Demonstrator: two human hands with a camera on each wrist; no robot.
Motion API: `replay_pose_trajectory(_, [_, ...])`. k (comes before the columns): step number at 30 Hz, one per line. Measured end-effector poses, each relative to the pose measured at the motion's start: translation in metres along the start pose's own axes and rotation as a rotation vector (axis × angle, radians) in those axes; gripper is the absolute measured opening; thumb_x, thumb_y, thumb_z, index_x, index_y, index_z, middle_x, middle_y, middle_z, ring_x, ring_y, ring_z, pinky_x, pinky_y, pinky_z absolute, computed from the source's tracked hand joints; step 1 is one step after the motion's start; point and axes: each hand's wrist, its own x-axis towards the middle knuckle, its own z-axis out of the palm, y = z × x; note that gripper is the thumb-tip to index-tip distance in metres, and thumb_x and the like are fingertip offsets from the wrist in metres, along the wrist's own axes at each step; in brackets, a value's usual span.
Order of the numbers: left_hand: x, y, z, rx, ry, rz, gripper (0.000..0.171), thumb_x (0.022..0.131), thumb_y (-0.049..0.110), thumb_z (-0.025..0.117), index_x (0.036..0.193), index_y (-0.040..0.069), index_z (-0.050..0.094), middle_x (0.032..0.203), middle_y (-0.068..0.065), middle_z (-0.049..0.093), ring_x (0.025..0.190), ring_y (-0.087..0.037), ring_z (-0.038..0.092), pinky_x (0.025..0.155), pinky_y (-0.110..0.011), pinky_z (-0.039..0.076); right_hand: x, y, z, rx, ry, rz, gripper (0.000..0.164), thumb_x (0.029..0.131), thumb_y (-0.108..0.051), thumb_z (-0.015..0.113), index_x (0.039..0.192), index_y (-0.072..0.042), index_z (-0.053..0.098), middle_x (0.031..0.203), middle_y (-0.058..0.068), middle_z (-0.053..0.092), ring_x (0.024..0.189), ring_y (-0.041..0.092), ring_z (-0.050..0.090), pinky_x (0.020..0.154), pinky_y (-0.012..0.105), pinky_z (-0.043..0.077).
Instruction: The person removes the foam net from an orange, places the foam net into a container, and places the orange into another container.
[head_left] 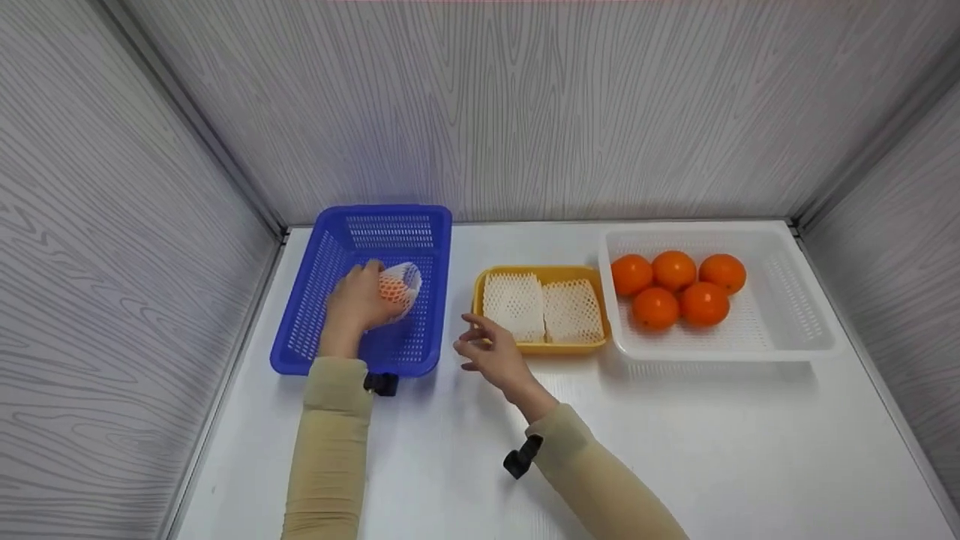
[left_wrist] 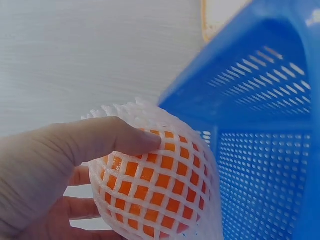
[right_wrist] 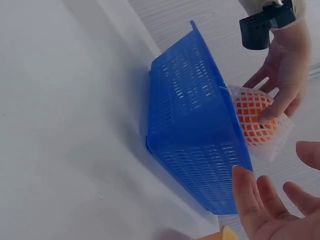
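My left hand [head_left: 358, 301] is over the blue basket [head_left: 444, 300] and grips an orange [left_wrist: 155, 190] wrapped in a white foam net sleeve [head_left: 409, 279]. In the left wrist view the thumb lies across the net and the other fingers pass behind the fruit. The right wrist view shows the netted orange at the basket's rim level, in the left hand. My right hand [head_left: 493, 356] hovers between the blue basket and the yellow tray [head_left: 555, 349], its fingers loosely bent with nothing in them.
Two stacks of white foam net sleeves [head_left: 514, 306] lie in the yellow tray. Right of it stands a white basket [head_left: 780, 300] with several bare oranges [head_left: 703, 304] in its left part. Grey wood-patterned panels [head_left: 510, 112] wall the white table [head_left: 450, 465] at the back and sides.
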Motion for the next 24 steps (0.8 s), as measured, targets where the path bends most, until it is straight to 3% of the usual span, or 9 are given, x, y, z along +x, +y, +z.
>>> replay_pose_trajectory(10, [-0.050, 0.037, -0.001, -0.127, 0.134, 0.098, 0.081, 0.078, 0.031, 0.083, 0.142, 0.002, 0.043, 0.132, -0.022, 0.051, 0.120, -0.039, 0.050, 0.100, -0.057, 0.041, -0.021, -0.005, -0.035, -0.038, -0.064, -0.077, 0.053, 0.096, -0.016, 0.065, 0.144, -0.010, 0.046, 0.122, 0.019, 0.055, 0.108, 0.031, 0.061, 0.081, 0.039, 0.056])
replay_pose_trajectory(16, [-0.069, 0.049, 0.013, -0.210, 0.202, 0.152, 0.079, 0.075, 0.030, 0.085, 0.139, 0.002, 0.047, 0.127, -0.020, 0.054, 0.116, -0.034, 0.053, 0.100, -0.051, 0.043, -0.035, -0.005, -0.053, -0.023, -0.082, -0.148, 0.054, 0.096, -0.011, 0.064, 0.146, -0.004, 0.043, 0.126, 0.026, 0.052, 0.109, 0.037, 0.059, 0.083, 0.045, 0.055])
replay_pose_trajectory(24, [-0.088, 0.064, 0.042, -0.347, 0.268, 0.234, 0.076, 0.071, 0.027, 0.088, 0.133, 0.002, 0.052, 0.126, -0.016, 0.057, 0.115, -0.030, 0.056, 0.099, -0.046, 0.046, -0.051, -0.021, -0.070, -0.031, -0.078, -0.199, 0.056, 0.095, -0.004, 0.064, 0.146, -0.001, 0.042, 0.126, 0.023, 0.054, 0.112, 0.039, 0.058, 0.084, 0.043, 0.055])
